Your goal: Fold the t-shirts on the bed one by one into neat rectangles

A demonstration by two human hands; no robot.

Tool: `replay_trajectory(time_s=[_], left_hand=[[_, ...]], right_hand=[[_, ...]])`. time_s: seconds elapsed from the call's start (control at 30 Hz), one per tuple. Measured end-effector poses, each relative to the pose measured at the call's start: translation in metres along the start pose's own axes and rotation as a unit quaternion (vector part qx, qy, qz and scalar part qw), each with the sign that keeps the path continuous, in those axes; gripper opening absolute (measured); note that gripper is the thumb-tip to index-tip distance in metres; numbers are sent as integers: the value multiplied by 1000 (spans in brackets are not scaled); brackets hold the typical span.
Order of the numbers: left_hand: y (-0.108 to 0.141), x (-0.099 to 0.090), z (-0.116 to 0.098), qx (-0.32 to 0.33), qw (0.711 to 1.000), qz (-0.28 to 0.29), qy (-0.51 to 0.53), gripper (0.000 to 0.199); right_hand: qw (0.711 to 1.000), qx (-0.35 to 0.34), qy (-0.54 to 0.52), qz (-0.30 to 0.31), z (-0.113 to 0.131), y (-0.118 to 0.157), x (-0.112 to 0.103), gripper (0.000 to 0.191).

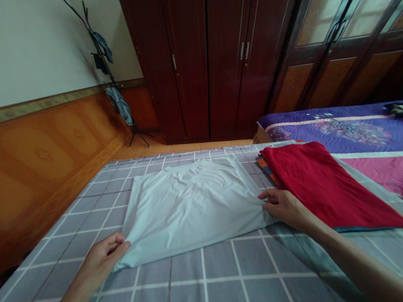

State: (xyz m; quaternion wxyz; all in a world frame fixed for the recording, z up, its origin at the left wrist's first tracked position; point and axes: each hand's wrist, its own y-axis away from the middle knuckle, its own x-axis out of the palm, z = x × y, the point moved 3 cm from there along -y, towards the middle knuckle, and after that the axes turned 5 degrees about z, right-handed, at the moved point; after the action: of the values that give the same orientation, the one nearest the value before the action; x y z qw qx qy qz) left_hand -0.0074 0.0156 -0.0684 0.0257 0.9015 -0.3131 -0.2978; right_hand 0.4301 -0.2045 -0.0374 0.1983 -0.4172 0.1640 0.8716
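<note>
A white T-shirt lies spread on the grey checked bedsheet, its neckline at the far side and creases across its middle. My left hand pinches the near left edge of the shirt between thumb and fingers. At the near right edge, my right hand grips the cloth in the same way, and the fabric is drawn into folds there. Just beyond the right hand rests a pile of folded clothes with a red garment on top; orange and blue cloth peeks out beneath it.
A second bed with a purple and pink cover stands at the right. Dark red wardrobes line the back. A coat rack with hanging items stands in the left corner, beside an orange-brown wall panel.
</note>
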Motion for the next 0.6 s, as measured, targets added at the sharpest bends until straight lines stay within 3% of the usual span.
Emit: replay_trajectory(time_s=[0.27, 0.47, 0.53, 0.6], left_hand=[[5, -5, -1, 3, 999, 48, -16, 39], [8, -1, -5, 10, 997, 61, -50, 32], [9, -1, -9, 9, 995, 45, -85, 29], [12, -4, -18, 4, 988, -22, -152, 24]], right_hand=[[987, 59, 143, -38, 15, 13, -12, 28], [964, 40, 262, -28, 17, 18, -9, 24], [949, 25, 311, -54, 19, 20, -7, 26], [940, -48, 324, -100, 27, 24, -2, 29]])
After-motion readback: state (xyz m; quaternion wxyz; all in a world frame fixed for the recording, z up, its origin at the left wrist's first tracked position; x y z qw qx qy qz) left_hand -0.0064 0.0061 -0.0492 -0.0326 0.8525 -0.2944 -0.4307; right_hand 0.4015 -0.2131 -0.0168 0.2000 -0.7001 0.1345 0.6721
